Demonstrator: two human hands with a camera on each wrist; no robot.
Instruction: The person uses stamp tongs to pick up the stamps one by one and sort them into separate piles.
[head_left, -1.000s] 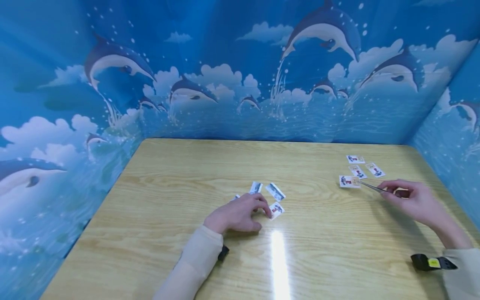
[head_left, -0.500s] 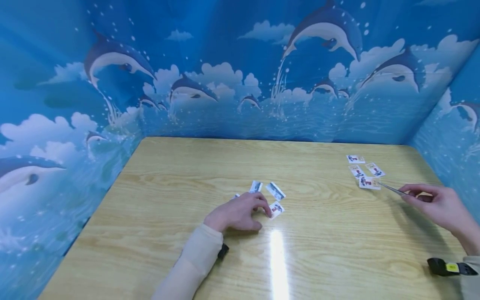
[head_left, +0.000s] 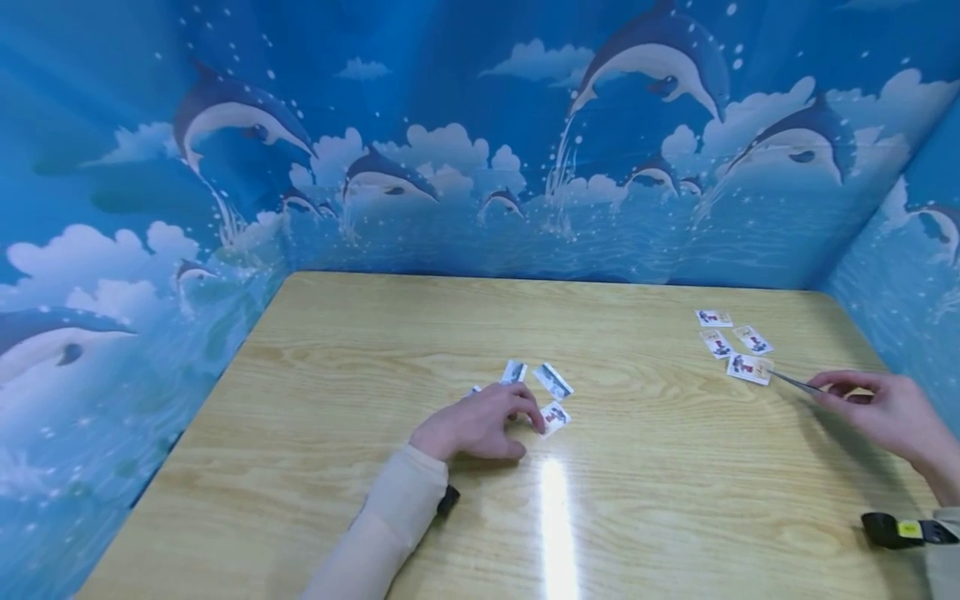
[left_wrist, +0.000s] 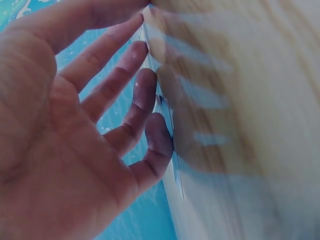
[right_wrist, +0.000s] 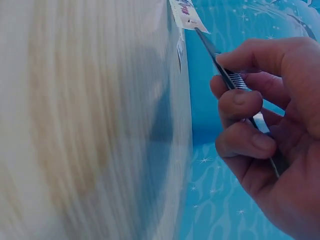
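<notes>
My right hand [head_left: 888, 412] holds a pair of metal tweezers [right_wrist: 230, 77] between thumb and fingers. At their tips is a small printed card [right_wrist: 188, 14], held off the tabletop in the right wrist view. Three similar cards lie just beyond it, among them a tilted one [head_left: 753, 339]. My left hand [head_left: 480, 423] rests on the table near the middle, fingers spread and softly bent. Its fingertips [left_wrist: 160, 135] touch down by a small group of cards. A picture card [head_left: 557, 417] peeks out beside them, with a blue-grey card [head_left: 553, 382] behind. Others are partly hidden by the hand.
The wood-grain table [head_left: 360, 333] ends at a dolphin-print backdrop [head_left: 450, 208] at the back and sides. A black wrist device [head_left: 900, 530] sits at the right sleeve. A bright light reflection [head_left: 558, 533] runs down the front of the tabletop.
My right hand has moved right with the tweezers, carrying the card rightward and turning it slightly, in front of the other cards. The left hand has stayed in place.
</notes>
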